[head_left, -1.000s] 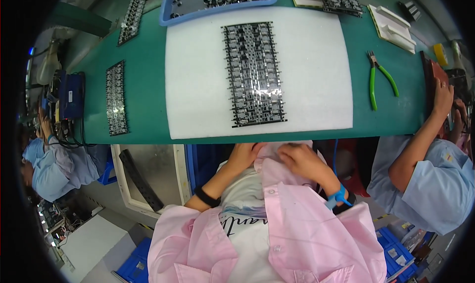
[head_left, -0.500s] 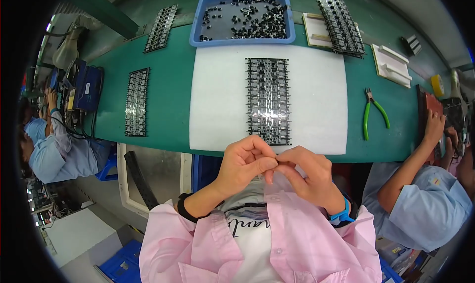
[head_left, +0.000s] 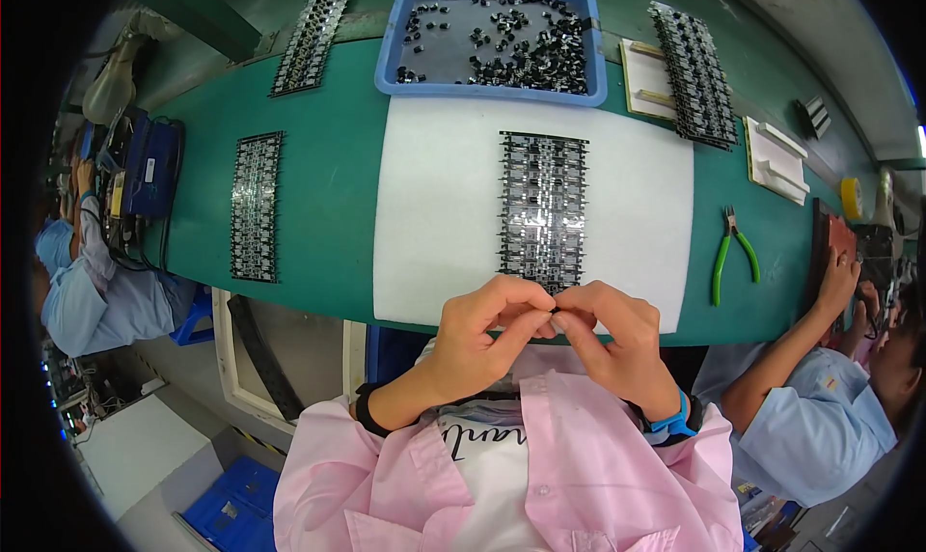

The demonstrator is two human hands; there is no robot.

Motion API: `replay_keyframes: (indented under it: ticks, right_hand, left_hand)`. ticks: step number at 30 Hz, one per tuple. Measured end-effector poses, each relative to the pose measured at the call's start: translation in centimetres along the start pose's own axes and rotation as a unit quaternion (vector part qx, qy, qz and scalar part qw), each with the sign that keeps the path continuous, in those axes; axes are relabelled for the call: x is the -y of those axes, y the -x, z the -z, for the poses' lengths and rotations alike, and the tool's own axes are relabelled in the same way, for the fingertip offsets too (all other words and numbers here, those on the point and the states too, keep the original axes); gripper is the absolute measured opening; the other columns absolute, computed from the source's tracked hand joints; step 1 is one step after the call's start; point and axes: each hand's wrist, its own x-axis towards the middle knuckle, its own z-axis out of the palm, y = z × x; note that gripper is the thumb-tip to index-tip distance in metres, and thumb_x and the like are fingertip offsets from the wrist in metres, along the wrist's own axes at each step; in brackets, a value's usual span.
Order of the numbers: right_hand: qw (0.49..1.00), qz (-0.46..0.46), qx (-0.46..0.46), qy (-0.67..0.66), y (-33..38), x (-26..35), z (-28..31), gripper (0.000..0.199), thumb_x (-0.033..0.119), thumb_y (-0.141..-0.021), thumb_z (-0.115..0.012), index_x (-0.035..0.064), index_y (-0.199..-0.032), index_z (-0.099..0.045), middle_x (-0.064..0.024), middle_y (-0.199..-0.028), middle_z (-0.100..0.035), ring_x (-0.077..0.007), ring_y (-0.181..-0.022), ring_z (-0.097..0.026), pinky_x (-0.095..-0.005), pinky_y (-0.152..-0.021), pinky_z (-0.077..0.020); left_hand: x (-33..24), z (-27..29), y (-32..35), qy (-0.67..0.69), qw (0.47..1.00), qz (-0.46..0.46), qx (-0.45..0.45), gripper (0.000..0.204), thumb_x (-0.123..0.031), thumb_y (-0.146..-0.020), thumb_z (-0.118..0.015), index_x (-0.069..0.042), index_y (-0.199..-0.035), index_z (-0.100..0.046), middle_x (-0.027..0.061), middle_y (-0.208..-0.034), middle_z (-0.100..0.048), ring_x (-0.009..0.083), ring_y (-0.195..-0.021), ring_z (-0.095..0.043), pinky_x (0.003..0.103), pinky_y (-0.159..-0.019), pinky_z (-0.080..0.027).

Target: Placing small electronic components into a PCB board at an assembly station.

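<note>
Both hands meet at the near edge of the green worktop (head_left: pixel 328 195), fingertips pressed together. The left hand (head_left: pixel 482 335) and right hand (head_left: pixel 612 345) pinch a tiny dark part (head_left: pixel 554 312) between them; it is too small to tell more. Just beyond the fingertips a black circuit panel (head_left: pixel 542 209) lies on a white foam sheet (head_left: pixel 434 214) in the middle of the worktop. At the far edge sits a blue tray (head_left: pixel 492 36) of small black parts. Green-handled pliers (head_left: pixel 733 255) lie towards the right edge, and another circuit panel (head_left: pixel 255 207) lies towards the left edge.
</note>
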Motion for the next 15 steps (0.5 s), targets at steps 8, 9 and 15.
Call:
replay_keyframes:
  ticks: [8, 9, 15]
  right_hand:
    - [0.996, -0.001, 0.034, 0.079, -2.4, -0.9, 1.5, 0.012, -0.005, -0.071, -0.059, -0.0011, -0.082, -0.058, -0.0098, -0.069, -0.057, -0.0196, -0.052, -0.054, -0.0262, -0.049, -0.0423]
    - [0.993, -0.015, 0.044, 0.11, -3.0, -1.1, 1.8, 0.012, -0.005, -0.071, -0.059, -0.0006, -0.082, -0.057, -0.0099, -0.069, -0.056, -0.0209, -0.052, -0.053, -0.0271, -0.049, -0.0419]
    - [0.978, 0.002, 0.059, 0.2, -6.2, -3.5, 2.6, 0.011, -0.005, -0.071, -0.059, -0.0006, -0.08, -0.056, -0.0103, -0.07, -0.054, -0.023, -0.056, -0.053, -0.0293, -0.05, -0.0412]
  left_hand:
    - [0.6, 1.2, -0.5, -0.148, 0.985, -0.076, -0.048, 0.011, 0.005, -0.075, -0.058, 0.001, -0.084, -0.053, 0.0114, -0.086, -0.058, 0.0191, -0.072, -0.061, 0.028, -0.061, -0.05]
    - [0.8, 1.5, -0.5, -0.247, 0.958, -0.135, -0.047, 0.012, 0.005, -0.073, -0.06, 0.001, -0.083, -0.054, 0.0123, -0.086, -0.058, 0.0217, -0.074, -0.061, 0.03, -0.062, -0.05]
    - [2.0, 1.9, -1.6, -0.369, 0.89, -0.266, -0.032, 0.022, 0.006, -0.062, -0.065, 0.001, -0.081, -0.056, 0.0148, -0.092, -0.057, 0.0314, -0.09, -0.056, 0.037, -0.073, -0.047]
